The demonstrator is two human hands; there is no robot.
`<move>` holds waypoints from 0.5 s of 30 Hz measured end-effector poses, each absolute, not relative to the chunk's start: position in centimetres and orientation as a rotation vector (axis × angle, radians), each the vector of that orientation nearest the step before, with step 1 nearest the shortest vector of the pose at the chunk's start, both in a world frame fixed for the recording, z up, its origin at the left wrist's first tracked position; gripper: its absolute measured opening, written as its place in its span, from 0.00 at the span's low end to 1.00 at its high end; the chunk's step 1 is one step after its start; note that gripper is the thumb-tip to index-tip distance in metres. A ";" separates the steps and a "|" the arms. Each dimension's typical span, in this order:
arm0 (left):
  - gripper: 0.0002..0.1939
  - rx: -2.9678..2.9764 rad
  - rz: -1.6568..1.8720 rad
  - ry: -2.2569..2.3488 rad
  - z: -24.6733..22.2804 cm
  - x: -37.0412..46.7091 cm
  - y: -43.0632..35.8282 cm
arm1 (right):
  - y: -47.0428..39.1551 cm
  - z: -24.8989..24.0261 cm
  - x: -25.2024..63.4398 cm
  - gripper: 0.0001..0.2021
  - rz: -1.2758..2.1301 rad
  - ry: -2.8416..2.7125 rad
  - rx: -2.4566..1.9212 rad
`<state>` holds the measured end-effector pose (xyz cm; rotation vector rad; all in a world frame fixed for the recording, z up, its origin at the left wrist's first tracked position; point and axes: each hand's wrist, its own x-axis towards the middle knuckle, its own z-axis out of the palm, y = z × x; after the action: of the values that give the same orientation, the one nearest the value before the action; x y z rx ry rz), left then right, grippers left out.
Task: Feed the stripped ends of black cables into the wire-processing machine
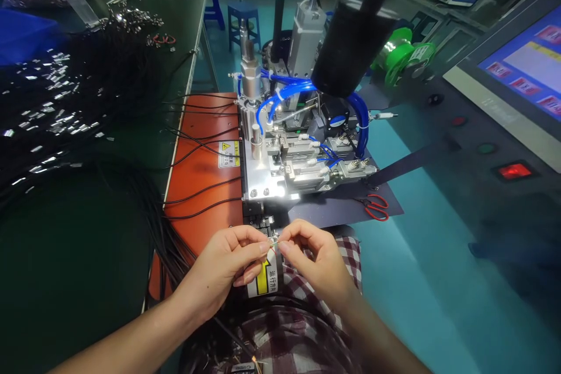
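Observation:
My left hand (234,263) and my right hand (313,257) almost meet at the near end of a metal machine (267,181). Each is pinched, thumb against index finger, on thin wires (273,242) that span the small gap between the fingertips. A red strand and a pale one show there. Just under the hands is a white label with a yellow arrow (263,279). Black cables (210,190) run across the orange plate (204,155) into the machine's left side.
Red-handled scissors (377,208) lie right of the machine. A black cylinder (350,49) hangs above it. Piles of black cable (74,93) cover the left table. A control panel with a screen (526,70) stands at right, a green wire spool (401,55) behind.

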<state>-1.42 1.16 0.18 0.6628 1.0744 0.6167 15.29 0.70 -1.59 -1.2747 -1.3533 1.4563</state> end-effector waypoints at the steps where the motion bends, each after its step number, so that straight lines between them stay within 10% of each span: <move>1: 0.09 0.658 0.620 1.072 0.2 -1.4 1.2 | 0.7 -1.6 15.2 0.04 1.433 -1.368 -1.274; 15: 0.07 0.671 0.638 1.072 0.0 -1.5 1.1 | -0.4 -2.3 15.0 0.03 0.971 -1.581 -1.239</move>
<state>-1.49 1.14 0.05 0.6707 1.0718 0.6379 14.97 -0.43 -2.28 -1.2391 -1.5807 0.9713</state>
